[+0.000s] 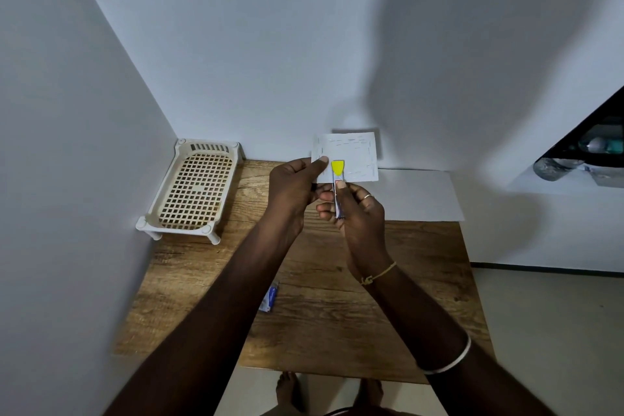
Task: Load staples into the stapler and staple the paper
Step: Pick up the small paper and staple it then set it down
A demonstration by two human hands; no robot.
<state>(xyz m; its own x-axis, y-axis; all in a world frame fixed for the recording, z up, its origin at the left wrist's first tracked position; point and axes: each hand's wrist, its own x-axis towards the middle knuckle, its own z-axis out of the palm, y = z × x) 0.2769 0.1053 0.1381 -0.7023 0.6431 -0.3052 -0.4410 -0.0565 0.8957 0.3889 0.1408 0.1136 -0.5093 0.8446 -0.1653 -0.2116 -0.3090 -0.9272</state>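
Paper [354, 154], already carrying many staples, is held above the worktop [320, 297], pinched by the left hand [297, 186]. Right hand [354, 209] grasps the stapler [338, 186], its yellow tip over the lower edge. Recommend a square, firm squeeze on unstapled margin.

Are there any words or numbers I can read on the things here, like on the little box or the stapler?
No text here can be read.
Small blue and white box on the wooden table: has print, too blurred to read.
Stapler in the right hand: a small red mark, too small to read.
Paper in the left hand: only rows of staples, no words.
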